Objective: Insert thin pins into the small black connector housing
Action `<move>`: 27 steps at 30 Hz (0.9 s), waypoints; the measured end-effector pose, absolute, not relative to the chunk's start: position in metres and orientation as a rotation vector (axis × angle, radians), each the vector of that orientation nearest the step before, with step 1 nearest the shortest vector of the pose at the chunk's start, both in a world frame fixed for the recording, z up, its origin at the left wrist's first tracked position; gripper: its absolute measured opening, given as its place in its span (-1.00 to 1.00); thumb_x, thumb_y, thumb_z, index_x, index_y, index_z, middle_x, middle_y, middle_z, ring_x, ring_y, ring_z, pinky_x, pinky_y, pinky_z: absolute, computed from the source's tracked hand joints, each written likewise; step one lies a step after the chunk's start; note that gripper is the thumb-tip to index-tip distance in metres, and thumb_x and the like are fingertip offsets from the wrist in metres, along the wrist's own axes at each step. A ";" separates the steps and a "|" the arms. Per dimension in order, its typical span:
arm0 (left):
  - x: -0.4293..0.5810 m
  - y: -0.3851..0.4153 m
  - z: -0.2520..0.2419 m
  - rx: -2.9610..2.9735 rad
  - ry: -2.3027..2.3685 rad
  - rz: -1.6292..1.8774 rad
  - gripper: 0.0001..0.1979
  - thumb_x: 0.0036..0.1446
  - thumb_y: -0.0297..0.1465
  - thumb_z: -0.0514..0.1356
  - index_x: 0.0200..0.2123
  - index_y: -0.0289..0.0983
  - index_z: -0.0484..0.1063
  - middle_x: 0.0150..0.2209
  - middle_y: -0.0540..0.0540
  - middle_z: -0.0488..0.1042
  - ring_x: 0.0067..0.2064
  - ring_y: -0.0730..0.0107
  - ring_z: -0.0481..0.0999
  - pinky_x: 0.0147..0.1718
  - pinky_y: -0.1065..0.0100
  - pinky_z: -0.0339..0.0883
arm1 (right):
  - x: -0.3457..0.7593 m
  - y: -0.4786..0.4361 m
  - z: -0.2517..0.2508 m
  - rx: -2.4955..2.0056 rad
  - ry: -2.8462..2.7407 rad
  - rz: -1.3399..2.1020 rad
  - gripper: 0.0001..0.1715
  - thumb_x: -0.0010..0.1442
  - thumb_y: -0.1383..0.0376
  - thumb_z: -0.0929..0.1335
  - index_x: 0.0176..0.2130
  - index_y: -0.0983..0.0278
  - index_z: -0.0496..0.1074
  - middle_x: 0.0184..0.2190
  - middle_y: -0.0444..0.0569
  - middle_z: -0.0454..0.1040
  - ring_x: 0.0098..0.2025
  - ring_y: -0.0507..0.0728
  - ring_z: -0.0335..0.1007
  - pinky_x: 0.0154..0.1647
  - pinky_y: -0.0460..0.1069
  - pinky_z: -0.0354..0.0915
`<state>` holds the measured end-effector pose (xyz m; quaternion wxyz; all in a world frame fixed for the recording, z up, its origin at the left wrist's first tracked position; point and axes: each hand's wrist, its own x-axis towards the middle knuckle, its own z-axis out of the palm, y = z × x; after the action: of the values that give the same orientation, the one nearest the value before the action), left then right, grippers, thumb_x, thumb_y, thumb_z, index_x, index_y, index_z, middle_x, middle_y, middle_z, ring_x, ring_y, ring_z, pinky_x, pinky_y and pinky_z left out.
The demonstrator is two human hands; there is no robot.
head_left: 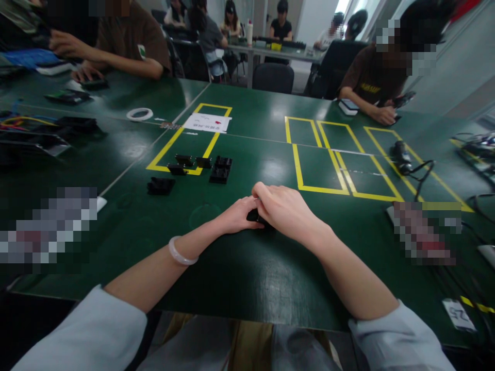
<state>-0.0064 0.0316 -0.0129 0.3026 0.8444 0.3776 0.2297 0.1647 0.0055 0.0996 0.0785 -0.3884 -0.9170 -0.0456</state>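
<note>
Both of my hands meet over a small black part (pixel 253 216) at the middle of the green table (pixel 266 278). My left hand (pixel 240 214) grips it from the left, thumb low along its near side. From above and the right, my right hand (pixel 284 206) closes over the same part, its fingers bent and mostly hidden. The part's shape is largely covered. Several similar black pieces lie beyond my left hand: a low block (pixel 160 185), a small upright plate (pixel 177 169) and a bigger two-section piece (pixel 221 170).
Yellow tape outlines (pixel 323 190) mark the table. A paper sign (pixel 208 123) and a roll of white tape (pixel 139 114) lie farther back. At right stands a black device (pixel 402 157) with a cable. Two people work across the table; others sit behind.
</note>
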 end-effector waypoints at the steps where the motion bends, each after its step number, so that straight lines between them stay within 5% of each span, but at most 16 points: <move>1: -0.006 0.031 -0.013 2.235 1.002 0.607 -0.61 0.02 -0.23 0.35 -0.11 -0.28 0.45 0.00 -0.15 0.49 0.08 0.01 0.43 0.05 0.10 0.32 | 0.164 0.005 0.100 -1.157 -2.747 -0.145 -0.79 0.33 0.34 0.13 -0.16 0.29 0.30 -0.35 -0.04 0.51 -0.33 0.07 0.41 -0.37 -0.04 0.03; 9: -0.006 0.030 -0.012 2.199 0.988 0.649 -0.54 0.02 -0.27 0.35 -0.02 -0.27 0.42 0.06 -0.17 0.45 0.13 0.01 0.40 0.09 0.09 0.33 | 0.163 0.003 0.098 -1.054 -2.775 -0.160 -0.75 0.36 0.34 0.11 -0.17 0.26 0.32 -0.36 -0.05 0.50 -0.33 0.07 0.38 -0.33 -0.02 0.03; 19: -0.007 0.031 -0.014 2.170 0.967 0.641 -0.73 0.06 -0.23 0.32 -0.21 -0.26 0.52 -0.04 -0.13 0.52 0.05 0.03 0.46 0.05 0.12 0.36 | 0.164 0.005 0.098 -1.090 -2.773 -0.153 -0.67 0.41 0.18 0.08 -0.17 0.28 0.29 -0.39 -0.03 0.52 -0.34 0.09 0.42 -0.34 -0.02 0.04; 27: -0.008 0.032 -0.017 2.204 1.023 0.633 -0.47 0.02 -0.23 0.35 0.04 -0.29 0.39 0.07 -0.21 0.45 0.11 -0.01 0.42 0.08 0.07 0.32 | 0.164 0.004 0.098 -1.133 -2.748 -0.175 -0.78 0.35 0.35 0.11 -0.15 0.29 0.29 -0.38 -0.05 0.50 -0.35 0.08 0.40 -0.38 -0.02 0.03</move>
<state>-0.0076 0.0324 -0.0167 0.3102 0.8344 0.3875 0.2396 0.1640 0.0041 0.0978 0.0821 -0.3792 -0.9198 -0.0585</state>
